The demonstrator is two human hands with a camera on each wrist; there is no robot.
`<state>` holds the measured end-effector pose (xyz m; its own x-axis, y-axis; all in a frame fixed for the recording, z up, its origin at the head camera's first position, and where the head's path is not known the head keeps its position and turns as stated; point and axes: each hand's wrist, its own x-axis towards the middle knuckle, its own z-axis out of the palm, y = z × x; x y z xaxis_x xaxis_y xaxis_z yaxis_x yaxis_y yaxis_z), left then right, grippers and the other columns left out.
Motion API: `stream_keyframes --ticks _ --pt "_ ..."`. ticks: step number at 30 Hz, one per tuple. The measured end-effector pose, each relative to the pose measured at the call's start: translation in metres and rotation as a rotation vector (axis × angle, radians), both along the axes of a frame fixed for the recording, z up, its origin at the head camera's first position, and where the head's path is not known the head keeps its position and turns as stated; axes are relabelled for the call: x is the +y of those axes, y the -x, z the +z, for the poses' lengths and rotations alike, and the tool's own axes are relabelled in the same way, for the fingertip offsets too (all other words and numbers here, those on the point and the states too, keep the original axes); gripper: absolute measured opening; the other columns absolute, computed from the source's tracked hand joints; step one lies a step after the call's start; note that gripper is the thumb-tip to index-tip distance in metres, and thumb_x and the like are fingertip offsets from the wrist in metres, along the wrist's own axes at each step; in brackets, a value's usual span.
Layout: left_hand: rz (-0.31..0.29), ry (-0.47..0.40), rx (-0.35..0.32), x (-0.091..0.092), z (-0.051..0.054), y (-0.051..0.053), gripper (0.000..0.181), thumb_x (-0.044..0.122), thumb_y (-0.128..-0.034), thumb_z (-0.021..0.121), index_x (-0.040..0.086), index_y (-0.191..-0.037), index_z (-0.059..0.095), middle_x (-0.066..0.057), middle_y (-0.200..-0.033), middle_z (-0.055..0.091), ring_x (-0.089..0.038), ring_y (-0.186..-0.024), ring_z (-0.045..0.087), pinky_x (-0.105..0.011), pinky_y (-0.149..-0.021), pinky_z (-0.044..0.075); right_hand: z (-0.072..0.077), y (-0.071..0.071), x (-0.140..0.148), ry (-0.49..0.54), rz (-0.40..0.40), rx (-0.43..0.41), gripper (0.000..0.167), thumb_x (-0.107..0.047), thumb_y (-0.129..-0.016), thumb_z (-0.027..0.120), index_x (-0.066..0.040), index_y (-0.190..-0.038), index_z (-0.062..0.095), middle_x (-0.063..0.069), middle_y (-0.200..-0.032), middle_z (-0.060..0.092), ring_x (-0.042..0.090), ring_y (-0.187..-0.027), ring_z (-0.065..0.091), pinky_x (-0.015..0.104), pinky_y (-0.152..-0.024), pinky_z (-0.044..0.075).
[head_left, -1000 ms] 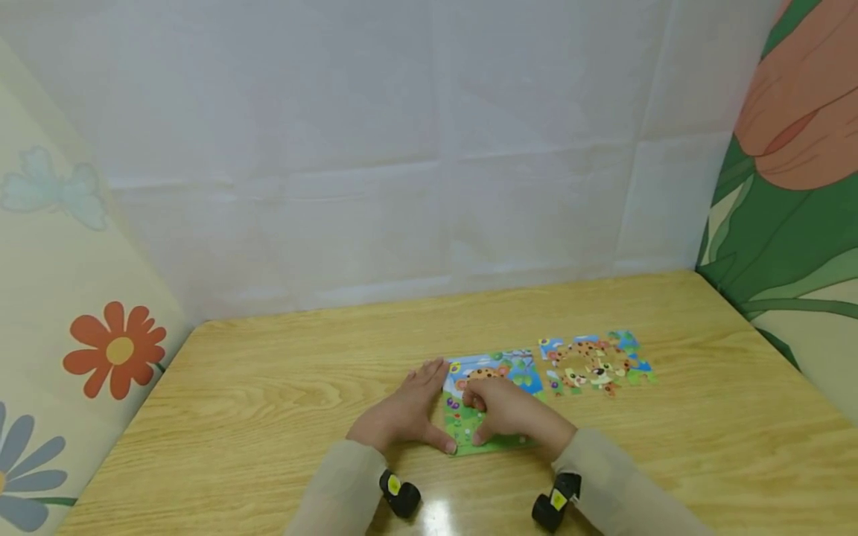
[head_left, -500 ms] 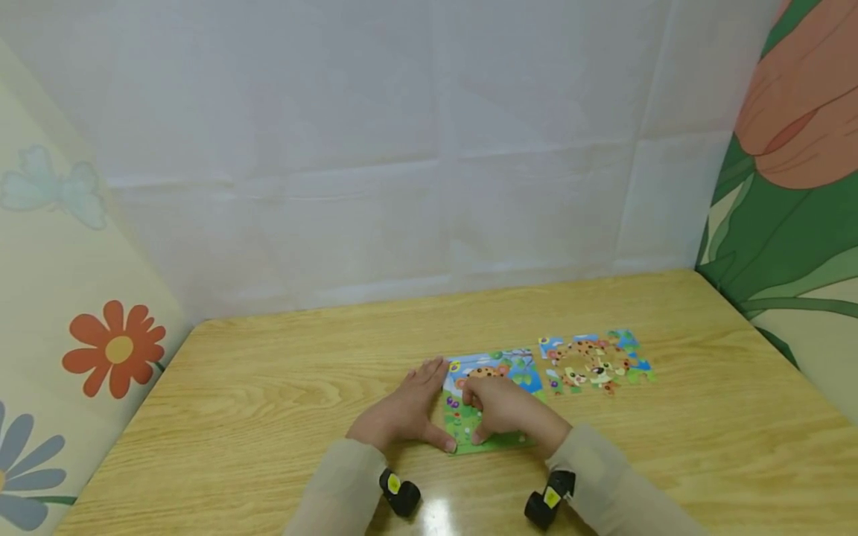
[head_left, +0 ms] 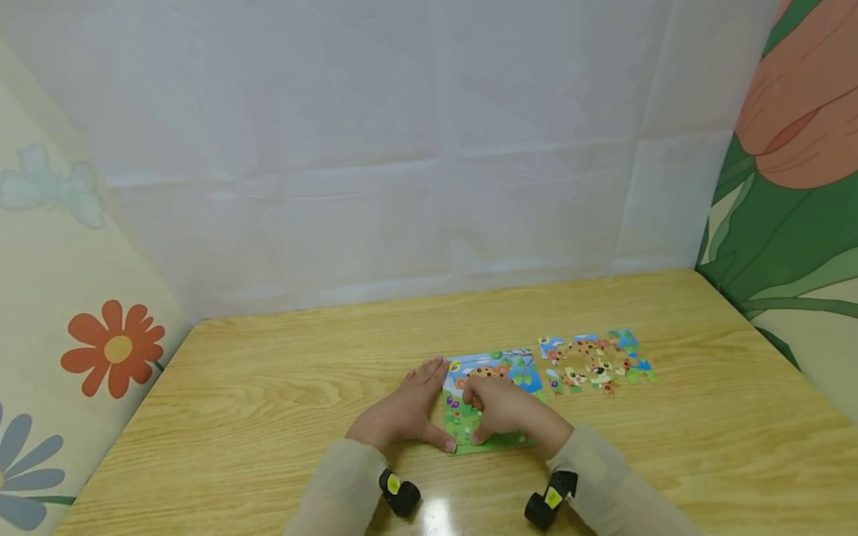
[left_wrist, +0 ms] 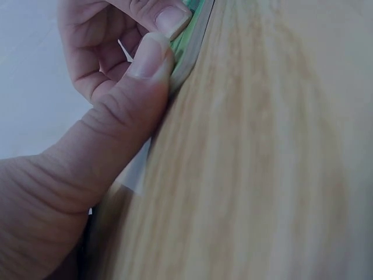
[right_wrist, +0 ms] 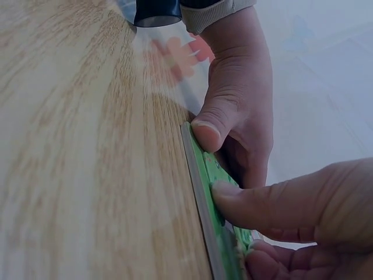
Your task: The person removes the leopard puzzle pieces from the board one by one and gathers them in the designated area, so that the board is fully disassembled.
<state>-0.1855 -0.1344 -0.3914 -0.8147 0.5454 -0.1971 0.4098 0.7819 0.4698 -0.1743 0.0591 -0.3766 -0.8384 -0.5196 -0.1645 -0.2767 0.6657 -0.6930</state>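
A jigsaw puzzle board with a cartoon leopard picture lies in the middle of the head view. Along its left edge rests my left hand, fingers extended and thumb at the near-left corner, also visible in the left wrist view. My right hand is over the board with curled fingers. In the right wrist view its thumb touches the green part near the front edge, fingertips close by; whether a piece is between them is hidden. Loose jigsaw pieces lie right of the board, loosely grouped as a leopard.
The wooden table carries both puzzle groups. A white sheet hangs behind it, and flower-printed panels stand on both sides. Black wrist cameras sit below the sleeves.
My right wrist has shifted slightly to the left since the first frame, while its fingers stay on the board. The left hand, board and loose pieces keep their places.
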Motion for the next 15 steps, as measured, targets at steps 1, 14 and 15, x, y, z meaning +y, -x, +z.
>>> stream_keyframes --ticks 1,14,15 --pt "-0.001 0.001 0.002 0.0 0.0 0.0 0.122 0.05 -0.0598 0.081 0.002 -0.148 0.011 -0.015 -0.155 0.006 -0.03 -0.143 0.003 -0.047 -0.116 0.006 -0.0002 0.0 0.0002 0.006 -0.001 -0.005 0.043 -0.001 -0.06 0.083 -0.009 -0.088 0.052 0.002 -0.073 0.043 0.017 -0.069 0.042 0.028 -0.059 0.035" --pt "0.0 0.005 0.004 0.0005 0.0016 -0.0003 0.123 0.05 -0.0597 0.081 0.002 -0.148 0.01 -0.016 -0.155 0.006 -0.031 -0.142 0.003 -0.047 -0.116 0.005 -0.0015 -0.0013 0.0034 0.086 0.0 -0.023 0.039 -0.006 -0.066 0.081 -0.008 -0.09 0.051 0.001 -0.072 0.043 0.015 -0.066 0.041 0.026 -0.057 0.034" --pt "0.0 0.004 0.003 0.0006 0.0017 -0.0004 0.123 0.05 -0.0598 0.081 0.002 -0.148 0.011 -0.016 -0.155 0.006 -0.031 -0.142 0.003 -0.047 -0.116 0.005 -0.0018 -0.0013 0.0036 0.09 -0.002 -0.024 0.039 -0.007 -0.066 0.081 -0.008 -0.09 0.05 0.001 -0.073 0.044 0.015 -0.067 0.041 0.026 -0.057 0.034"
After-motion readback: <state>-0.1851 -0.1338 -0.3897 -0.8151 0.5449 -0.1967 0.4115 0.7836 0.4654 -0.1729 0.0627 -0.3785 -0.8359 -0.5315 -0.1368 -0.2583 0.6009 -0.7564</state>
